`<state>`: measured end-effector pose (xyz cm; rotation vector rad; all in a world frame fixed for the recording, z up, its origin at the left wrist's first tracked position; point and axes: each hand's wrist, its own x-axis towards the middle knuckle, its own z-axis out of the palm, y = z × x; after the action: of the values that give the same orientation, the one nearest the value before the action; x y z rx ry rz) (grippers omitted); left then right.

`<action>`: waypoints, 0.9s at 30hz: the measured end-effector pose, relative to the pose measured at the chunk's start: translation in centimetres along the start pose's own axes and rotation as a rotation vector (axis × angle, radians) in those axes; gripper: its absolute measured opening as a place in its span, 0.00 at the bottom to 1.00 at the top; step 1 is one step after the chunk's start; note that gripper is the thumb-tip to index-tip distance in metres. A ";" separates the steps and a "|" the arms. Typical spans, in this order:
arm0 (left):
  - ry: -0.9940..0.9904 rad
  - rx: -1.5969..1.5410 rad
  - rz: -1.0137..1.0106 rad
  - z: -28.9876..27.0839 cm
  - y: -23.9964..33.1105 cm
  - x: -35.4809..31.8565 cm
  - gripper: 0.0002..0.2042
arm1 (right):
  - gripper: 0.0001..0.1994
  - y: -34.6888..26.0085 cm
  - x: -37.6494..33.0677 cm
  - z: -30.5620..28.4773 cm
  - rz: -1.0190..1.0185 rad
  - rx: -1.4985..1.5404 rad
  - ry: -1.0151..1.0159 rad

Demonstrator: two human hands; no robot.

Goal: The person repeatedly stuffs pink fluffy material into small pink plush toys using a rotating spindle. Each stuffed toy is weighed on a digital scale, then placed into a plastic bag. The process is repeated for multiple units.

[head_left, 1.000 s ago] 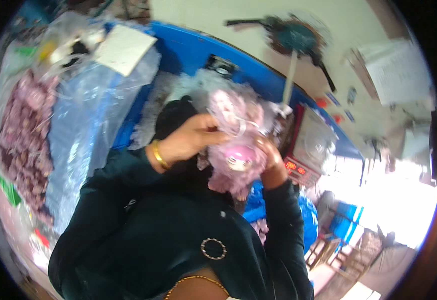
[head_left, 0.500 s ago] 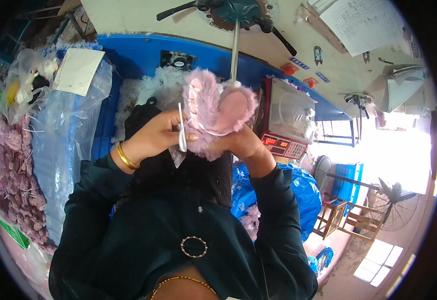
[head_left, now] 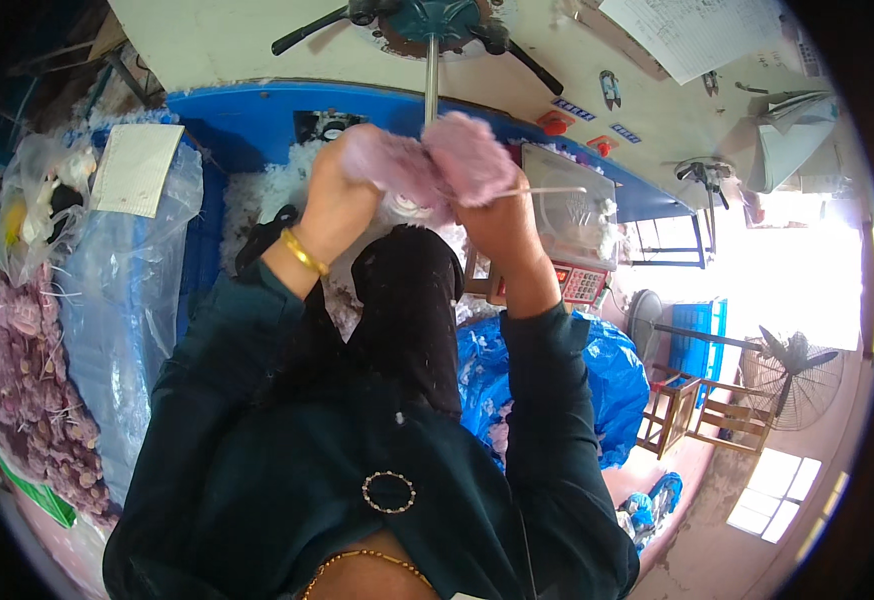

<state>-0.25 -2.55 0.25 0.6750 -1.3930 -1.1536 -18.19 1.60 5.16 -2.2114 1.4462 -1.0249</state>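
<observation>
A fluffy mauve-pink plush piece [head_left: 472, 160] is held up between my two hands at the lower end of a thin metal tube [head_left: 432, 85]. My left hand [head_left: 342, 195] is closed on its left part, with the fingers mostly hidden behind the fur. On its right side my right hand [head_left: 497, 225] grips it from below. A thin white strip [head_left: 557, 190] sticks out to the right beside my right hand. Whether the plush piece touches the tube I cannot tell; its left part is blurred.
The tube comes from a dark green machine head with black handles [head_left: 432, 20] on a pale table. White stuffing lies in a blue bin [head_left: 212, 190]. At left is a clear bag of mauve plush pieces [head_left: 32, 350]; at right, a red scale [head_left: 582, 283] and a blue bag [head_left: 597, 390].
Both hands have moved up and away from me with the plush piece, which has turned and smeared. The white strip has gone from beside my left hand; one now shows beside my right hand.
</observation>
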 end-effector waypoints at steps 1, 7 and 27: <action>-0.023 0.082 0.068 0.3 -0.1 0.6 0.09 | 0.13 0.4 0.1 0.0 0.121 0.118 0.032; -0.127 0.439 0.142 -1.4 -6.7 3.2 0.15 | 0.17 0.0 1.2 1.7 0.383 0.269 0.192; -0.363 -0.079 -0.364 -2.4 -2.0 1.5 0.20 | 0.11 6.3 1.8 4.4 0.072 0.128 0.409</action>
<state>1.32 -5.21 -1.25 0.7049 -1.5534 -1.6754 -18.92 -3.39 -0.94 -1.9197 1.5539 -1.5638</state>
